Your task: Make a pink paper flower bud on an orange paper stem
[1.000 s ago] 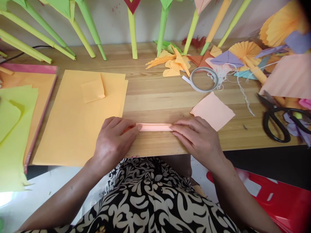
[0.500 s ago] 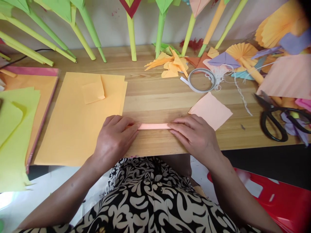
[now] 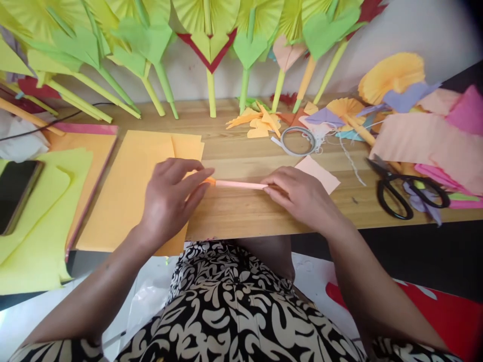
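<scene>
A narrow folded strip of pale pink paper (image 3: 238, 184) lies along the wooden table (image 3: 245, 216) between my two hands. My left hand (image 3: 169, 198) pinches the strip's left end with thumb and fingers, resting partly over a stack of orange paper sheets (image 3: 128, 186). My right hand (image 3: 302, 196) grips the strip's right end, fingers closed over it. A pale pink square sheet (image 3: 320, 173) lies just behind my right hand, partly hidden by it.
Black scissors (image 3: 400, 188) lie at the right beside pink sheets (image 3: 426, 141). A tape ring (image 3: 298, 141) and paper scraps sit behind. Paper flowers on green stems (image 3: 211, 75) lean on the wall. A phone (image 3: 15, 191) rests on yellow-green paper (image 3: 41, 226) at the left.
The strip looks narrower and more tightly folded, and both hands have moved slightly away from me with it. The view has tilted up, showing the flower heads and a phone.
</scene>
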A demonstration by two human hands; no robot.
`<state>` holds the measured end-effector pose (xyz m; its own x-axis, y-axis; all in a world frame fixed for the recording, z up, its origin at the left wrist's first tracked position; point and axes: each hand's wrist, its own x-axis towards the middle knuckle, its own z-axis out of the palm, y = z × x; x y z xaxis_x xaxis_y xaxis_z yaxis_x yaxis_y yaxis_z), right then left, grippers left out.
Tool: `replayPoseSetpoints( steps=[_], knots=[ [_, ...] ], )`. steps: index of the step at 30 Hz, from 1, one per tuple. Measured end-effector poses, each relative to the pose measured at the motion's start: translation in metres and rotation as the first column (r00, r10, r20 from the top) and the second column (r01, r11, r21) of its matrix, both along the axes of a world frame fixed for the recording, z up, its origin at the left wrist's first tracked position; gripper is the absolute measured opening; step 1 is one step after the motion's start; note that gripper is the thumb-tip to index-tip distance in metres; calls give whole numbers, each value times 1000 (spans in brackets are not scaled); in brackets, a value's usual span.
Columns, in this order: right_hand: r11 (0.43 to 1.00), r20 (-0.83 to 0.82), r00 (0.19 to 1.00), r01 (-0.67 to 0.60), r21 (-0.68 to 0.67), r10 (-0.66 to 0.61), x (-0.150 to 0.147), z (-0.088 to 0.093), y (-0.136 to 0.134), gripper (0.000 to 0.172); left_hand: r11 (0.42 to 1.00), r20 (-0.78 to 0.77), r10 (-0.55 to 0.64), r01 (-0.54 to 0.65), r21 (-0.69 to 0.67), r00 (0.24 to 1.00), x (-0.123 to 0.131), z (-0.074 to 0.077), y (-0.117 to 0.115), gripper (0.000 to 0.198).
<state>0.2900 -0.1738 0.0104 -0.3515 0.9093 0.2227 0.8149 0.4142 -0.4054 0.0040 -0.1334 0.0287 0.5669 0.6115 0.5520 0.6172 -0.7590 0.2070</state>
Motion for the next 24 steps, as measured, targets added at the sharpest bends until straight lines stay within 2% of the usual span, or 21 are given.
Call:
replayPoseSetpoints(
  steps=[2,3,5,7,8,10,12,13,17,22,24],
  knots=[
    [988,-243,966,49,-147,-84,3,10,6,14,999,189,1,9,-51,982,-1,19,-8,18],
    [968,-377,916,44,-248,-138,2,15,9,15,992,259,-27,58,-112,965,0,26,-13,15],
    [896,-609,753,-58,-440,-250,-3,20,13,20,946,329,-85,180,-271,940,5,33,-17,10],
    [807,-743,568,-217,-550,-354,-12,22,18,26,852,363,-77,250,-460,929,14,33,-13,13],
    [770,-776,492,-282,-572,-396,-18,22,20,28,786,387,-44,271,-556,921,19,31,-8,16],
    [716,-798,398,-371,-591,-452,-30,21,23,30,633,451,71,309,-709,890,28,27,6,30],
    [677,-795,381,-420,-604,-472,-39,20,26,31,502,526,167,387,-773,834,36,23,20,44],
    [665,-792,381,-433,-609,-478,-42,19,27,31,468,555,217,414,-781,803,39,22,26,47],
    [659,-796,364,-447,-605,-484,-48,15,33,32,431,612,316,465,-773,724,48,20,39,37],
    [725,-818,400,-398,-562,-415,-52,16,45,34,381,626,310,510,-771,715,51,17,46,36],
    [732,-811,435,-388,-560,-390,-55,18,51,34,361,617,315,510,-780,721,50,18,49,37]
  ],
)
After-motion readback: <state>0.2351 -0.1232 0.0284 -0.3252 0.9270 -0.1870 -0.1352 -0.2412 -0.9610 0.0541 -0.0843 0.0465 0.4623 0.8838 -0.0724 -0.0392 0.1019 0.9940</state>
